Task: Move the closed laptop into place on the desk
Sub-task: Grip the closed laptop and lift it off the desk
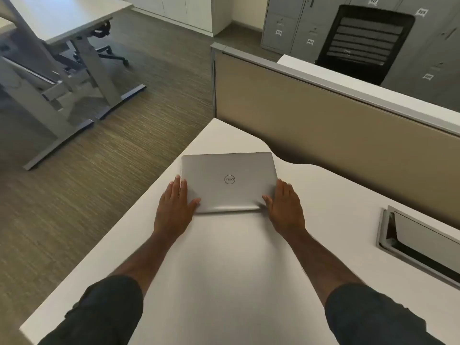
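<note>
A closed silver laptop (227, 181) with a round logo on its lid lies flat on the white desk (224, 270), near the desk's far left corner. My left hand (175, 205) grips the laptop's left edge near the front corner, thumb on the lid. My right hand (285, 207) holds the right edge at the front corner, thumb along the front edge. The laptop's near edge looks slightly blurred.
A tan partition panel (336, 125) runs along the desk's far side. A cable hatch (418, 242) with an open flap sits in the desk at the right. Beyond the partition stand a black mesh chair (363, 43) and grey lockers. Another desk (62, 33) stands across the floor at left.
</note>
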A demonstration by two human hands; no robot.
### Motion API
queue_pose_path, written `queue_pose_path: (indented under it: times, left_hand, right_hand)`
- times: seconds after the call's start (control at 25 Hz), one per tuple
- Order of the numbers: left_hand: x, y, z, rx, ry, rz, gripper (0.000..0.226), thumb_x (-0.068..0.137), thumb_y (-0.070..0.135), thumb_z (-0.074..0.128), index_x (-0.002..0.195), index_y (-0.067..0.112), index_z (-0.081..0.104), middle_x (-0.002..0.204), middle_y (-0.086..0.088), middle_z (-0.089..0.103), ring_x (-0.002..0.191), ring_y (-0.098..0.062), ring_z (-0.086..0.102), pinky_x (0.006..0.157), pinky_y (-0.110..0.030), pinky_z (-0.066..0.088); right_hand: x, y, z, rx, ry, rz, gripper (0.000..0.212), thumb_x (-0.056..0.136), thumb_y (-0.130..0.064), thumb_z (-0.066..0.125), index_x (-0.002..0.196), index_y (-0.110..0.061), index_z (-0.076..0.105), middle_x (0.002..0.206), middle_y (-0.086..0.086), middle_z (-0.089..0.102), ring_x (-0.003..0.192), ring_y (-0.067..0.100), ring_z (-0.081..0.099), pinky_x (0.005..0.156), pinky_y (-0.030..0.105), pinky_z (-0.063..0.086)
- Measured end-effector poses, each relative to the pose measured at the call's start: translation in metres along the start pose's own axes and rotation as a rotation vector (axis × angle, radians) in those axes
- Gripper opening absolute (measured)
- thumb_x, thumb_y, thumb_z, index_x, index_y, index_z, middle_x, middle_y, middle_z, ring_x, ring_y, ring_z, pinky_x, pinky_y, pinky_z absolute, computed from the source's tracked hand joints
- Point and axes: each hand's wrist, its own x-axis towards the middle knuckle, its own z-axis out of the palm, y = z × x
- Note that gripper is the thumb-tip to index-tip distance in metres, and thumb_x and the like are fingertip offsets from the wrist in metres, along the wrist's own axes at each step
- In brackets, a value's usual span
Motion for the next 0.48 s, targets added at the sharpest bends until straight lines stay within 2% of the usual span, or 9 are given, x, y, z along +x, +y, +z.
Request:
queue_pose_path:
  times: [0.12, 0.2, 0.32, 0.48]
  left_hand:
    - [0.016, -0.001, 0.003, 0.0, 0.015, -0.058, 0.078, 0.097, 0.053, 0.049, 0.152, 0.001, 0.03, 0.162, -0.019, 0.026, 0.138, -0.04, 0.04, 0.106, -0.051, 0.043]
    - [0.025, 0.0, 0.006, 0.001, 0.005, -0.086, 0.078, 0.097, 0.055, 0.048, 0.152, 0.002, 0.031, 0.161, -0.019, 0.028, 0.131, -0.04, 0.045, 0.099, -0.051, 0.046]
    - [0.035, 0.004, 0.012, -0.06, 0.011, -0.123, 0.078, 0.097, 0.056, 0.046, 0.15, 0.001, 0.032, 0.156, -0.021, 0.035, 0.127, -0.042, 0.047, 0.098, -0.051, 0.046]
    - [0.048, 0.015, 0.015, -0.181, 0.056, -0.254, 0.075, 0.098, 0.054, 0.048, 0.146, -0.002, 0.037, 0.135, -0.024, 0.056, 0.118, -0.043, 0.05, 0.095, -0.052, 0.045]
  right_hand:
    - [0.019, 0.003, 0.005, 0.063, 0.011, 0.067, 0.066, 0.101, -0.053, 0.04, 0.145, -0.005, 0.035, 0.134, 0.014, 0.051, 0.116, 0.033, 0.052, 0.092, 0.043, 0.046]
    - [0.032, 0.001, 0.009, 0.098, -0.016, 0.132, 0.067, 0.101, -0.053, 0.04, 0.146, -0.004, 0.035, 0.134, 0.015, 0.05, 0.114, 0.035, 0.053, 0.089, 0.045, 0.047]
    - [0.046, 0.001, 0.015, 0.132, 0.013, 0.201, 0.062, 0.102, -0.051, 0.038, 0.141, -0.003, 0.039, 0.126, 0.019, 0.054, 0.112, 0.039, 0.053, 0.084, 0.046, 0.048]
    - [0.062, -0.002, 0.021, 0.246, 0.018, 0.272, 0.049, 0.103, -0.047, 0.038, 0.123, -0.003, 0.048, 0.121, 0.02, 0.051, 0.108, 0.043, 0.054, 0.079, 0.046, 0.048]
